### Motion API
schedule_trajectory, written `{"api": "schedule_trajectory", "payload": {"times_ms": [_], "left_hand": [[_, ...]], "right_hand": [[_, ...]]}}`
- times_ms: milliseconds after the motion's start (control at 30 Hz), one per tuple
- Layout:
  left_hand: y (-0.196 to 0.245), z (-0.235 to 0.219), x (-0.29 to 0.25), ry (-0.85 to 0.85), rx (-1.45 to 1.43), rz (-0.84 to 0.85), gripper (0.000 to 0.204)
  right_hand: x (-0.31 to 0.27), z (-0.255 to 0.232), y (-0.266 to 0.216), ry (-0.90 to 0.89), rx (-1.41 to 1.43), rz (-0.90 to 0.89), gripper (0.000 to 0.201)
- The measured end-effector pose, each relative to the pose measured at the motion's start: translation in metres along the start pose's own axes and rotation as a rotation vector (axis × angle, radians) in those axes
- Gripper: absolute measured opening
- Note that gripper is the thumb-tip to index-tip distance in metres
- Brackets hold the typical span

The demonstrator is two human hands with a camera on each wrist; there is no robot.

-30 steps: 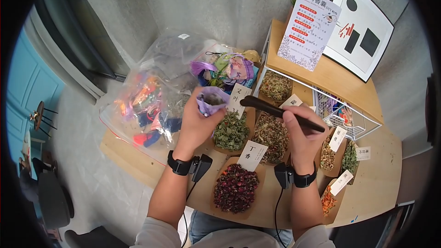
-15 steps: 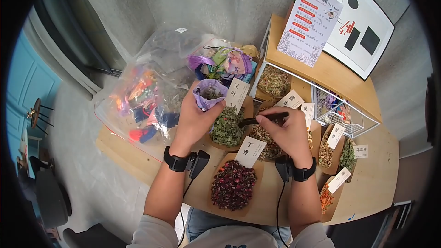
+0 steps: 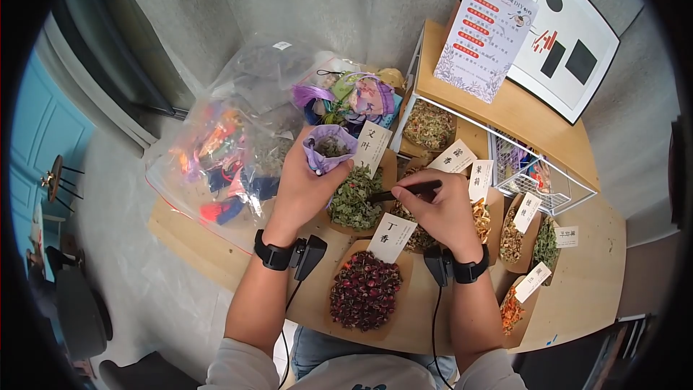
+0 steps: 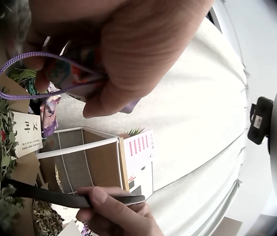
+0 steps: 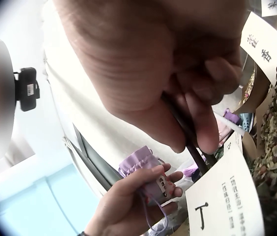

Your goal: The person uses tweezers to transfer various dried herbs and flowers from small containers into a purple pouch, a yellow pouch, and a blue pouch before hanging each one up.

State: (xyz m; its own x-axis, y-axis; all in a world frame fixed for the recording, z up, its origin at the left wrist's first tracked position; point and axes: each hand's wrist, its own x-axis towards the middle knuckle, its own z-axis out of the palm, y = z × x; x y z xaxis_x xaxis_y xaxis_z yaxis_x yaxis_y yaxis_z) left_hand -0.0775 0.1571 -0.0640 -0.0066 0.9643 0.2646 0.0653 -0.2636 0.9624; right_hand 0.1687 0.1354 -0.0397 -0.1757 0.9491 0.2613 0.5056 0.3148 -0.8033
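My left hand (image 3: pixel 294 184) grips a small purple drawstring pouch (image 3: pixel 315 159), its mouth open upward and dark dried herb showing inside. The pouch's purple cord (image 4: pixel 18 56) loops down in the left wrist view. Between the thumb and fingers of my right hand (image 3: pixel 449 206) is a slim dark scoop (image 4: pixel 55 196). Its far end dips into the dried green leaves (image 3: pixel 352 201), which fill a brown paper tray just right of and below the pouch; the leaves hide that end.
Dark red dried buds (image 3: pixel 366 290) fill a tray nearest the body, with a label card (image 3: pixel 392 237) behind. More herb trays stand to the right. A clear plastic bag (image 3: pixel 216 166) of colourful tasselled things lies left. Behind are a wooden shelf (image 3: pixel 520 130) and a printed sign (image 3: pixel 485 36).
The right hand has come down and to the left, taking the scoop from beside the pouch into the green leaves. The left hand keeps its hold on the pouch, shifted only slightly.
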Motion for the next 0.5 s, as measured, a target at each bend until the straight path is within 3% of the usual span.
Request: {"api": "schedule_trajectory", "payload": {"times_ms": [233, 300, 500], "left_hand": [[-0.002, 0.000, 0.000, -0.002, 0.002, 0.024, 0.040], [-0.004, 0.000, 0.000, -0.004, -0.016, 0.024, 0.038], [-0.015, -0.001, -0.002, -0.022, 0.148, 0.032, 0.042]], "right_hand": [[-0.002, 0.003, -0.001, 0.095, 0.082, -0.111, 0.011], [-0.004, 0.000, -0.002, 0.133, 0.196, 0.055, 0.007], [-0.007, -0.014, -0.017, 0.325, 0.453, 0.012, 0.008]]}}
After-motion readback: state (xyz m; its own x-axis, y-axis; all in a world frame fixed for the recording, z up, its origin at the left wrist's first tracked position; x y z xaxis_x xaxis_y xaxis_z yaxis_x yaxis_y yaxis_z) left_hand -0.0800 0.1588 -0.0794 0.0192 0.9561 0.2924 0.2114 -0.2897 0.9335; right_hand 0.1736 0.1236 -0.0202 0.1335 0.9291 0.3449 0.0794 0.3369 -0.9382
